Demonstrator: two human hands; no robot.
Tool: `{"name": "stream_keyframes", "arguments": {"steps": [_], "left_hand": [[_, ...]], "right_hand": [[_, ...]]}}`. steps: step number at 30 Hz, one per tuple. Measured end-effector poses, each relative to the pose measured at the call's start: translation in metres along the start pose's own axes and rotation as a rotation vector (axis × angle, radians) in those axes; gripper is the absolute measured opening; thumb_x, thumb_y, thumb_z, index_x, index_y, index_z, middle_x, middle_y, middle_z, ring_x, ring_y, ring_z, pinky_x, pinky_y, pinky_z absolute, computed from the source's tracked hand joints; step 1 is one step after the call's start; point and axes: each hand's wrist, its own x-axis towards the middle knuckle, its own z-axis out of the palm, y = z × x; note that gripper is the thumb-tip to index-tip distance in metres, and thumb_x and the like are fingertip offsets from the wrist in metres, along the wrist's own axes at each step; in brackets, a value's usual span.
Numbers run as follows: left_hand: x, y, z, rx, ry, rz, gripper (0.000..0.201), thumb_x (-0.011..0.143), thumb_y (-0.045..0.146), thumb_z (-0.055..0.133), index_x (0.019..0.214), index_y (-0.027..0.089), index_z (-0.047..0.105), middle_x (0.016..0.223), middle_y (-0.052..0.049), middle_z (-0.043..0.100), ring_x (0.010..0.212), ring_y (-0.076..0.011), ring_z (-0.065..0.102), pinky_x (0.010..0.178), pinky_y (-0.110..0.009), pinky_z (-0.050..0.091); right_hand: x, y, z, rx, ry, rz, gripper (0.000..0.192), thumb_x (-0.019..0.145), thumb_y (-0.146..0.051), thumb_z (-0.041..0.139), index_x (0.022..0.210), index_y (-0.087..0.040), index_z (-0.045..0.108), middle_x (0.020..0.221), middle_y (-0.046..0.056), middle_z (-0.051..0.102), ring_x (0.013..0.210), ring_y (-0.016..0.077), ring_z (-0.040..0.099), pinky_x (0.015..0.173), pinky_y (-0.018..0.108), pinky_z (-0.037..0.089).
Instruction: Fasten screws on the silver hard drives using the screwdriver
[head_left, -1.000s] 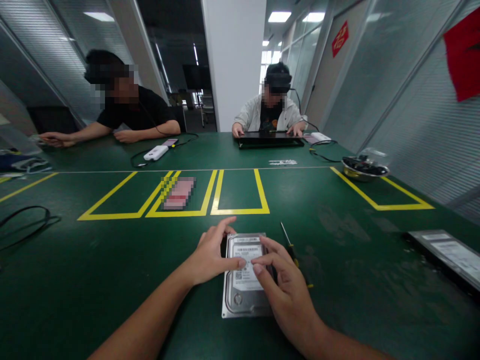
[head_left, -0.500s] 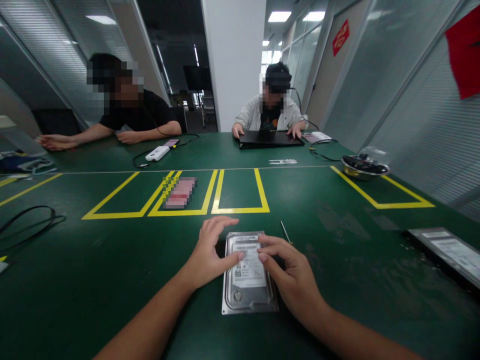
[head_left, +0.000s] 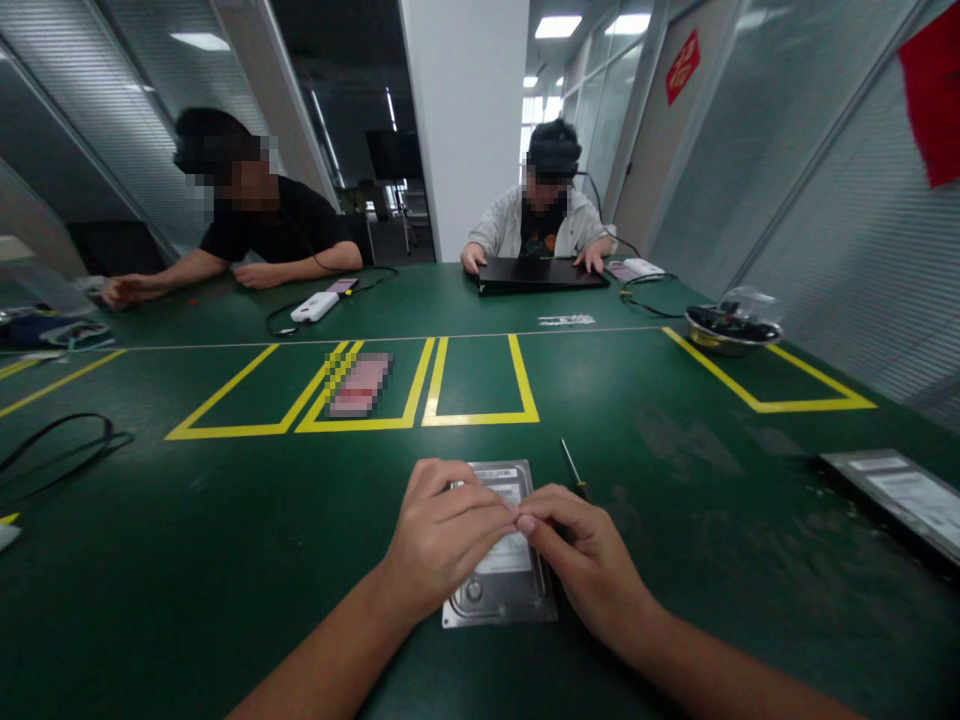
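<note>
Hands meet over a hard drive (head_left: 499, 575) lying flat on the green table (head_left: 187, 560), seen from the head camera. The left hand (head_left: 442, 535) rests curled on the drive's left half, fingers bent and pressed on its label; the right hand (head_left: 589, 560) lies across the drive's right edge, its fingertips (head_left: 527, 522) closing in a pinch at the label's middle, touching the left hand's fingertips. What they pinch, if anything, cannot be told. A screwdriver (head_left: 574, 468) lies just beyond the drive's far right corner; yellow tape boxes (head_left: 480, 418) run farther beyond it, and another drive (head_left: 896, 500) sits well to its right. Two other people sit at the table's far side.

One risk, by judgement: the unclamped drive could skid on the mat if both hands push unevenly.

Half a second earlier both hands lay more spread, leaving most of the label bare; now they cover it.
</note>
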Motion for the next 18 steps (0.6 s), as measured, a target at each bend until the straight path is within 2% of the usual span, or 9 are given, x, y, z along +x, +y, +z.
{"name": "stream_keyframes", "arguments": {"steps": [6, 14, 18], "left_hand": [[0.0011, 0.0028, 0.0012, 0.043, 0.049, 0.06, 0.01, 0.087, 0.02, 0.072, 0.095, 0.025, 0.072, 0.091, 0.002, 0.077, 0.084, -0.019, 0.061, 0.077, -0.036, 0.044], [0.0011, 0.0038, 0.0022, 0.047, 0.057, 0.055, 0.012, 0.088, 0.015, 0.069, 0.096, 0.023, 0.071, 0.091, 0.002, 0.077, 0.084, -0.0192, 0.06, 0.076, -0.035, 0.043], [0.0013, 0.0004, 0.0042, 0.073, 0.039, 0.037, 0.012, 0.089, 0.014, 0.067, 0.097, 0.023, 0.071, 0.092, 0.0, 0.076, 0.086, -0.02, 0.061, 0.078, -0.036, 0.045]], "right_hand": [[0.0008, 0.0004, -0.0024, 0.028, -0.029, 0.003, 0.019, 0.092, -0.031, 0.06, 0.09, -0.025, 0.077, 0.087, 0.003, 0.069, 0.085, 0.0168, 0.063, 0.076, 0.03, 0.049], [0.0012, -0.0013, -0.0021, 0.043, -0.041, -0.007, 0.02, 0.093, -0.028, 0.058, 0.093, -0.027, 0.078, 0.088, 0.003, 0.069, 0.086, 0.0163, 0.064, 0.078, 0.029, 0.05], [0.0, -0.004, 0.0006, 0.03, -0.038, -0.03, 0.024, 0.096, -0.026, 0.053, 0.104, -0.028, 0.076, 0.099, 0.004, 0.068, 0.096, 0.0174, 0.063, 0.085, 0.031, 0.05]]}}
